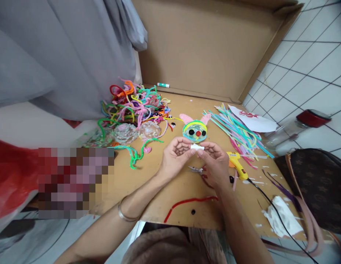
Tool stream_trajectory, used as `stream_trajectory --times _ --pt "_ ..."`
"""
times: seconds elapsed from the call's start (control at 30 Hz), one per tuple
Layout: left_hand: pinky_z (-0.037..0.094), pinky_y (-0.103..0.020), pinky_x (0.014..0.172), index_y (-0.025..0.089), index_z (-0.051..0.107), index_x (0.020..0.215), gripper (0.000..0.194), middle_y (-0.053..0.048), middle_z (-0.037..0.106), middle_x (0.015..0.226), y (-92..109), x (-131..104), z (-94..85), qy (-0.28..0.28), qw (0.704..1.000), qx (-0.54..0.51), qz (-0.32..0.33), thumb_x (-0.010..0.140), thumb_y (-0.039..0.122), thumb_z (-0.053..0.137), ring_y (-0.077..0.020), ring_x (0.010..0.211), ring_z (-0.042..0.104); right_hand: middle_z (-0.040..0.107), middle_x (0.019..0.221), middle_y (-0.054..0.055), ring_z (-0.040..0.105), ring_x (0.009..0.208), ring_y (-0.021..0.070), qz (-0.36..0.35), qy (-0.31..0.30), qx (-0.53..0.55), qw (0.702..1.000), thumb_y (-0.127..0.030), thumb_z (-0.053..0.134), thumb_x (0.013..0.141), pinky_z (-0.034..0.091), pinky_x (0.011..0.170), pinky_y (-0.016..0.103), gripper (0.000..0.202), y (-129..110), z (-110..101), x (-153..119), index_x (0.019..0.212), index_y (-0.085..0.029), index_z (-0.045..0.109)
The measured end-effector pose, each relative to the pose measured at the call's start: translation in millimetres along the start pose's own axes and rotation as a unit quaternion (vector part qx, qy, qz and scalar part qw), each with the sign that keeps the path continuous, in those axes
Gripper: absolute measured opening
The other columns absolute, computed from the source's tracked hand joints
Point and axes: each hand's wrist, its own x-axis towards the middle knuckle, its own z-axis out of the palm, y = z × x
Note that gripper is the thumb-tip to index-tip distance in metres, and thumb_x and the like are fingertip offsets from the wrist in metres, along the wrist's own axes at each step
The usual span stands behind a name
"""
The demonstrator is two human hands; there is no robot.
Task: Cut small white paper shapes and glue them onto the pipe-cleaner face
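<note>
A small white piece (197, 147), perhaps rolled or folded, is pinched between my left hand (177, 156) and my right hand (215, 161). Just beyond my fingertips lies a round craft face (195, 131) with pink ears, black eyes, a red nose and a yellow and green band. Pliers or scissors with metal jaws (196, 169) rest on the table under my right hand, their handles partly hidden. A yellow glue gun (238, 166) lies to the right of that hand. Nearer me is a red pipe cleaner (187, 201) beside a small black piece (193, 212).
Tangled colourful pipe cleaners (137, 104) pile at the back left, straight ones (236, 132) at the right. A glue stick (163, 85) lies near the cardboard wall (206, 47). On the right are a bottle (297, 126), a brown bag (321, 183), crumpled tissue (283, 217) and a black cord (269, 201).
</note>
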Motion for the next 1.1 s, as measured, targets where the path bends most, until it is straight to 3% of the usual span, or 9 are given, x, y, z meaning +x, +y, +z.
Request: stream_trajectory --times 0.2,0.47,0.63,0.87,1.1 --pt "0.046 -0.020 0.063 0.016 0.056 0.084 0.032 0.001 0.063 0.071 -1.7 0.8 -1.4 0.013 1.000 0.016 0.007 0.064 0.026 0.078 -0.0082 0.063 0.059 0.064 0.062 -0.003 0.055 0.057 0.0077 0.014 -0.025 -0.008 1.000 -0.022 0.076 0.067 0.044 0.058 0.020 0.012 0.1 -1.3 1.4 0.076 -0.018 0.069" --pt "0.044 -0.020 0.062 0.016 0.058 0.090 0.036 0.000 0.065 0.074 -3.2 0.9 -0.9 0.001 1.000 -0.002 -0.019 0.064 0.030 0.079 -0.0084 0.065 0.058 0.061 0.055 -0.005 0.053 0.050 0.0080 -0.011 0.026 -0.026 0.999 -0.023 0.076 0.065 0.043 0.052 0.021 0.012 1.8 2.3 -0.7 0.070 -0.018 0.066" --pt "0.038 -0.020 0.053 0.013 0.067 0.079 0.031 -0.001 0.063 0.064 -8.1 -1.4 -1.2 -0.033 0.996 0.007 -0.081 0.067 0.039 0.076 -0.0077 0.055 0.050 0.065 0.058 -0.003 0.057 0.054 0.0092 0.000 0.005 -0.015 1.000 -0.024 0.076 0.066 0.046 0.056 0.022 0.012 -0.4 1.9 0.5 0.073 -0.018 0.067" --pt "0.035 -0.020 0.053 0.013 0.068 0.068 0.028 0.000 0.060 0.057 -9.3 0.6 -1.7 0.002 0.997 -0.018 -0.069 0.065 0.039 0.077 -0.0059 0.051 0.045 0.067 0.065 -0.002 0.060 0.059 0.0100 0.014 -0.013 0.000 1.000 -0.025 0.077 0.066 0.049 0.060 0.024 0.018 -1.7 0.7 0.6 0.080 -0.018 0.068" --pt "0.039 -0.021 0.056 0.014 0.069 0.076 0.026 -0.002 0.066 0.068 -11.1 -3.5 2.7 -0.015 0.992 -0.063 -0.106 0.064 0.035 0.078 -0.0086 0.059 0.053 0.066 0.068 -0.001 0.061 0.060 0.0112 0.001 0.011 -0.028 1.000 -0.026 0.076 0.066 0.051 0.061 0.025 0.022 1.9 2.6 0.0 0.082 -0.018 0.063"
